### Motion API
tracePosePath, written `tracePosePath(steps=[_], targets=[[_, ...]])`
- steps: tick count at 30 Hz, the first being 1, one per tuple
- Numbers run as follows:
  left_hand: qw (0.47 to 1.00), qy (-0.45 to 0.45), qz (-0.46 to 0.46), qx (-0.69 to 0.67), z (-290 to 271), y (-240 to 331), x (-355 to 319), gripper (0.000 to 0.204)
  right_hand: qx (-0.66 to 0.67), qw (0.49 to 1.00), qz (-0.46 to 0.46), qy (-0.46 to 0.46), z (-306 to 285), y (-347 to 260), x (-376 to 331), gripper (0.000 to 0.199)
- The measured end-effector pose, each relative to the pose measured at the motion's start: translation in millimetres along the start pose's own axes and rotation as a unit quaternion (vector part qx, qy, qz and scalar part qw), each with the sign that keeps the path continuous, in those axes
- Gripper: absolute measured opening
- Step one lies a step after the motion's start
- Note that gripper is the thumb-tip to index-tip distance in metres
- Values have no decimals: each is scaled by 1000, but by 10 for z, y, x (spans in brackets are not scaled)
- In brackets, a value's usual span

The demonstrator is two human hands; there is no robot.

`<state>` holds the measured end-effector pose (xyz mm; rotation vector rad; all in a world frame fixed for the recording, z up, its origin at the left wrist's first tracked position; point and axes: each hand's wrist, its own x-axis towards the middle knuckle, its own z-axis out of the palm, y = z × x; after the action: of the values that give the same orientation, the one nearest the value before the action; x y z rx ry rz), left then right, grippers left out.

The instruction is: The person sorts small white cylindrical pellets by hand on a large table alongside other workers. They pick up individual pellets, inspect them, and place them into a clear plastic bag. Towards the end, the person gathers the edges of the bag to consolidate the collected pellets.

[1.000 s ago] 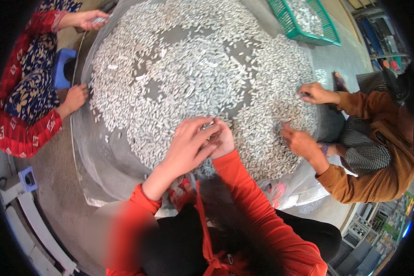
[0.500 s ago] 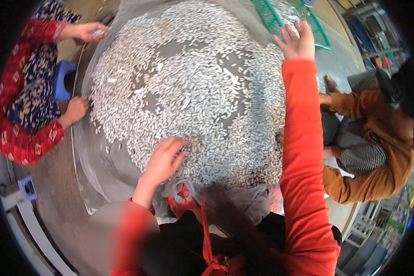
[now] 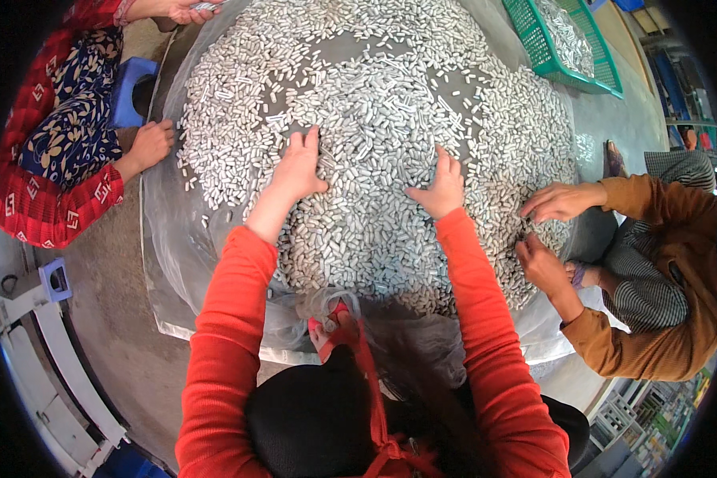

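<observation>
Both the left hand [image 3: 299, 166] and right hand [image 3: 440, 185] lie flat, fingers spread, clamping nothing, on the heap of small white pieces [image 3: 390, 95] filling the frame's centre. A wide sweep could, I judge, push pieces off the grey sheet [image 3: 167, 231] at lower left.

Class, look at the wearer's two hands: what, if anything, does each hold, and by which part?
Nothing is held. The left hand and right hand lie flat, fingers spread, on the heap of small white pieces.
</observation>
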<state>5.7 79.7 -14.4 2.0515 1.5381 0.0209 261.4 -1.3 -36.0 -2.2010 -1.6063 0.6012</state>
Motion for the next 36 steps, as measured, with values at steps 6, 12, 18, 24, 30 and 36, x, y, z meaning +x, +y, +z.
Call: tracePosePath(steps=[6, 12, 18, 24, 30, 36], targets=[[998, -42, 42, -35, 88, 53, 128, 94, 65, 997, -25, 20, 348, -111, -74, 89], [984, -86, 85, -134, 178, 61, 70, 82, 145, 987, -45, -54, 283, -233, -88, 86], [938, -138, 175, -267, 189, 215, 2, 73, 346, 910, -42, -224, 190, -278, -3, 84], [900, -208, 145, -355, -5, 324, -307, 81, 503, 803, 29, -317, -53, -275, -185, 69], [943, -233, 134, -197, -305, 523, -723, 69, 301, 899, -160, -276, -319, -448, -614, 55], [969, -99, 189, -123, -270, 426, -909, 54, 219, 929, -210, -212, -451, -650, -688, 53]])
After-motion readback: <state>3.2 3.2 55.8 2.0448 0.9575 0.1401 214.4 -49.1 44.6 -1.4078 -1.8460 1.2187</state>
